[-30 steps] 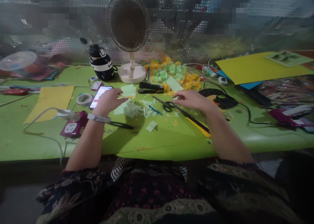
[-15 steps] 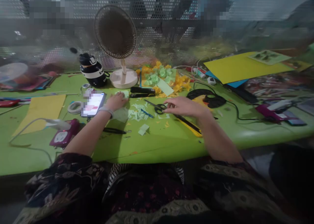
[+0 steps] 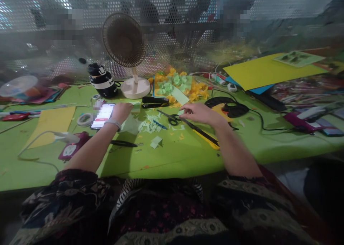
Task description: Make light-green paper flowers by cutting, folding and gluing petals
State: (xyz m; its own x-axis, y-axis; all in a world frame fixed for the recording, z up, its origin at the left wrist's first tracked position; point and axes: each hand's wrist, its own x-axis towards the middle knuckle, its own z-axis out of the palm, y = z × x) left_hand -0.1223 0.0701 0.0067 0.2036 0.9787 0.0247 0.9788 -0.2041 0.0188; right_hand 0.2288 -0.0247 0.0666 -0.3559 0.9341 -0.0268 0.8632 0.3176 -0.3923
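Note:
My left hand (image 3: pixel 122 110) is beside a smartphone (image 3: pixel 103 116) with a lit screen. Its fingers are drawn together at the edge of a piece of pale green paper (image 3: pixel 136 107). My right hand (image 3: pixel 197 113) hovers palm down, fingers loosely bent and apart, nothing clearly held. Black-handled scissors (image 3: pixel 174 119) lie just left of its fingertips, and a yellow-and-black utility knife (image 3: pixel 205 135) lies under it. Pale green paper scraps (image 3: pixel 150 124) and a blue twisted piece (image 3: pixel 160 124) lie between the hands. A folded green paper (image 3: pixel 156 142) sits nearer me.
Behind the hands are a black stapler (image 3: pixel 155 102), green paper flowers (image 3: pixel 176 80) among orange ones, a fan (image 3: pixel 135 87) and a dark bottle (image 3: pixel 103 83). Black tweezers (image 3: pixel 124 143), a tape roll (image 3: pixel 84 119) and a purple plug adapter (image 3: pixel 73 144) lie left. A black cable crosses the right side.
My left hand has drawn back toward the phone, its fingers going from spread flat to gathered together. My right hand has shifted slightly left and up. The camera view has moved a little.

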